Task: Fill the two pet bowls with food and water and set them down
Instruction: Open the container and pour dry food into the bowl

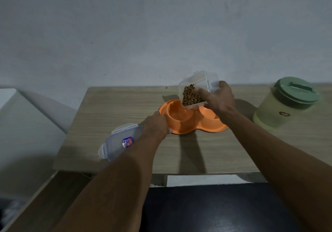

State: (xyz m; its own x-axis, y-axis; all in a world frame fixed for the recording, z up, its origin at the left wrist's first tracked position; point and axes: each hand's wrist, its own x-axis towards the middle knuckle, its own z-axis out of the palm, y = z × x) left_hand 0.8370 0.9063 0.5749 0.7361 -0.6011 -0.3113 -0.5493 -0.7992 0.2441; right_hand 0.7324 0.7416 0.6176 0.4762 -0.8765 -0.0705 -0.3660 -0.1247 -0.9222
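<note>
Orange double bowl sat at the left hand's fingertips, which pinched its rim; right hand clasped the tilted kibble container just above. Food-pouring seemed in hand; next, tip further.

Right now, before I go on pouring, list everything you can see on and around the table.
bowl: one double bowl, orange, mid-table; left well looks empty
container: one, clear, tilted above the bowl
kibble: one heap, brown, inside the container
lid: one, clear with a label, near left of table, partly under the left forearm
jug: one, pale green with darker green lid, right end of table
table: one, light wood, against the wall
wall: one, grey-white, behind the table
left hand: holds the bowl's left rim
right hand: grips the container
</note>
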